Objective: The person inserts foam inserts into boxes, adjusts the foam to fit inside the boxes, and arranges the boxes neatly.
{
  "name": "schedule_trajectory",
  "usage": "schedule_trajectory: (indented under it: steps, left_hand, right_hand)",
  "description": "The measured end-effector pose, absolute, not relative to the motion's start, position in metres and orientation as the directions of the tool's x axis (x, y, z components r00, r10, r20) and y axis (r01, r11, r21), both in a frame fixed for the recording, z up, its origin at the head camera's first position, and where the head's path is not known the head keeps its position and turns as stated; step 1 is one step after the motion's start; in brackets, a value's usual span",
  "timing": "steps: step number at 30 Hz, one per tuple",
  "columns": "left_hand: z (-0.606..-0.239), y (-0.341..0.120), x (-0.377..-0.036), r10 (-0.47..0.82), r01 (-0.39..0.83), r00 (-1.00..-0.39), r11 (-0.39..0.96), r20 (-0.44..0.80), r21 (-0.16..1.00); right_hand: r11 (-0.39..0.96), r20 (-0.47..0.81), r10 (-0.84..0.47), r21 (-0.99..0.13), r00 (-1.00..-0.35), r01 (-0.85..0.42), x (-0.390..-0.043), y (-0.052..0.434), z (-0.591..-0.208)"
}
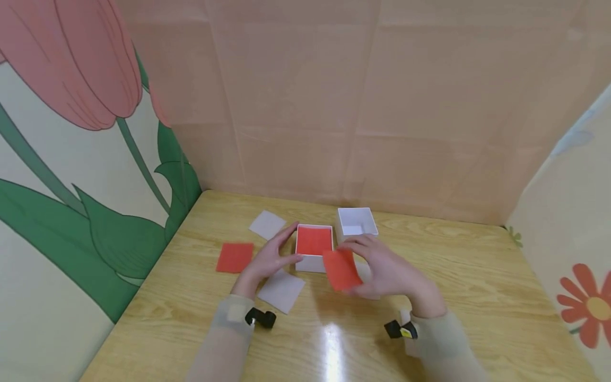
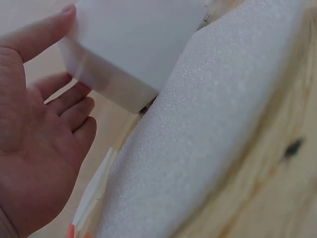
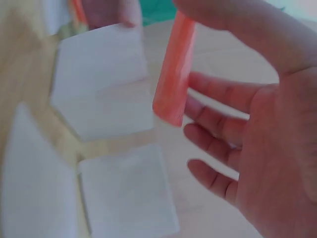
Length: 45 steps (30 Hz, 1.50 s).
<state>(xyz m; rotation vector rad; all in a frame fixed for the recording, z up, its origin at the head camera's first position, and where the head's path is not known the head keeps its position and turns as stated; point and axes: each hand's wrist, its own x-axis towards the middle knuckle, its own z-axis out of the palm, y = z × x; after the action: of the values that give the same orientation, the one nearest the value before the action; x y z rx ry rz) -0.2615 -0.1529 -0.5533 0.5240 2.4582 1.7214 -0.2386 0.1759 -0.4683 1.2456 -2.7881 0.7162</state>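
Note:
A white box (image 1: 313, 263) stands on the table with a red square sheet (image 1: 314, 241) lying inside it. My left hand (image 1: 271, 258) holds this box at its left side, thumb at the front corner and fingers along the side. In the left wrist view the thumb and fingertips meet the white box (image 2: 133, 44). My right hand (image 1: 382, 265) pinches another red square sheet (image 1: 341, 269) by its edges, just right of the box. That sheet bows between thumb and fingers in the right wrist view, showing as a curved red sheet (image 3: 173, 74).
A second white box (image 1: 357, 220), open at the top, stands behind the right hand. White foam squares lie at the back left (image 1: 267, 225), in front of the left hand (image 1: 281, 291) and partly under the right hand (image 1: 364, 271). Another red square (image 1: 235, 257) lies at the left.

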Motion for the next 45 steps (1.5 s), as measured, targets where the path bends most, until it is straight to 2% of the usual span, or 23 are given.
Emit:
schedule_trajectory:
  steps: [4, 11, 15, 23, 30, 45]
  left_hand:
    - [-0.553, -0.154, -0.262, 0.33, 0.223, -0.937, 0.323, 0.112, 0.92]
    - [-0.552, -0.155, -0.262, 0.326, 0.207, -0.94, 0.32, 0.098, 0.925]
    - [-0.552, -0.154, -0.262, 0.336, 0.199, -0.938, 0.312, 0.088, 0.929]
    - [-0.553, -0.154, -0.26, 0.348, 0.218, -0.932, 0.307, 0.103, 0.926]
    - [-0.553, -0.156, -0.26, 0.34, 0.212, -0.935, 0.306, 0.101, 0.928]
    - [-0.558, -0.154, -0.263, 0.371, 0.249, -0.917, 0.252, 0.144, 0.935]
  right_hand:
    - [0.603, 0.203, -0.68, -0.391, -0.705, -0.695, -0.248, 0.165, -0.461]
    - [0.647, 0.179, -0.604, -0.458, -0.776, -0.609, -0.267, 0.142, -0.453]
    - [0.67, 0.195, -0.569, -0.453, -0.799, -0.588, -0.273, 0.132, -0.453]
    - [0.699, 0.233, -0.548, -0.4, -0.803, -0.593, -0.275, 0.119, -0.458]
    - [0.72, 0.207, -0.563, -0.352, -0.8, -0.598, -0.277, 0.11, -0.46]
    - [0.741, 0.231, -0.526, -0.348, -0.819, -0.574, -0.277, 0.108, -0.469]
